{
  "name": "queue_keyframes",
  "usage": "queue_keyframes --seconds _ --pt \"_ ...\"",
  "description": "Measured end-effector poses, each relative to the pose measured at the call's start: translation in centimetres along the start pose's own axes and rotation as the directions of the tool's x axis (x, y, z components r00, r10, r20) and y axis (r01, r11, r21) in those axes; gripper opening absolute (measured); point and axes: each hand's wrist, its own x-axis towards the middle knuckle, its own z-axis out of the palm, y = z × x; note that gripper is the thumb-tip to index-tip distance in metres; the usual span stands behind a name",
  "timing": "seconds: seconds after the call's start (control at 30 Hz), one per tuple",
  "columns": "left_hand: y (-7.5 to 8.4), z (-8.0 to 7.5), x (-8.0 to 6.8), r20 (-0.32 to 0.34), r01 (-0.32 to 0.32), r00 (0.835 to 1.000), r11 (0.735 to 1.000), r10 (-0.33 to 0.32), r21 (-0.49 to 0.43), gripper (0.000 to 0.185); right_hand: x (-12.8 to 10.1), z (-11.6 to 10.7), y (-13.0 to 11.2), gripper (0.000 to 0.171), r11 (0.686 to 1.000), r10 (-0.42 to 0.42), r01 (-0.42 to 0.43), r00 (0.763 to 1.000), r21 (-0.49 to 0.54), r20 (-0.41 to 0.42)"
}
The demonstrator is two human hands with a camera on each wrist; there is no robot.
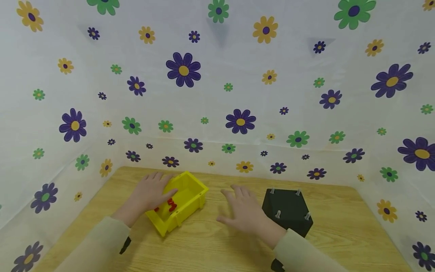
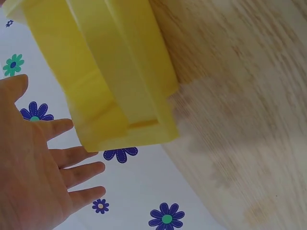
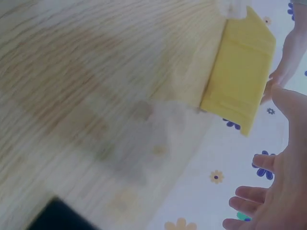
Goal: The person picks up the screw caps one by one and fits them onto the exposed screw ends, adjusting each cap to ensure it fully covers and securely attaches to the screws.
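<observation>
1. While our left hand (image 1: 149,194) rests on the near-left rim of the yellow bin (image 1: 190,189), its fingers (image 2: 79,173) lie straight and released, grasping nothing.
2. We see the bin on the counter (image 1: 221,241), left of centre, with red pieces (image 1: 171,204) inside.
3. Our right hand (image 1: 242,213) hovers spread and released between the bin and the black block (image 1: 289,211).
4. Grey pegs (image 1: 278,214) stand on the block.

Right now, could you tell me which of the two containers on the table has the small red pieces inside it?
The yellow bin under the left hand holds the red pieces; the black block beside the right hand only carries upright bolts.
</observation>
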Motion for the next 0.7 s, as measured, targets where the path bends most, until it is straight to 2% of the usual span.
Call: queue_keyframes --seconds 0.27,0.47,0.7 --pt "-0.8 0.9 -0.1 -0.004 0.002 1.0 1.0 -0.002 0.0 0.067 0.9 0.9 -0.8 0.083 0.999 -0.005 0.005 1.0 -0.047 -0.006" --pt "-0.8 0.9 -0.4 0.002 0.009 1.0 1.0 -0.009 -0.018 0.067 1.4 1.4 -1.3 0.084 0.996 0.007 -0.005 1.0 -0.09 0.019" --pt "-1.3 1.1 -0.5 0.008 0.008 1.0 1.0 -0.008 -0.029 0.067 2.2 1.5 -2.0 0.087 0.997 0.039 -0.035 0.998 -0.072 0.043"
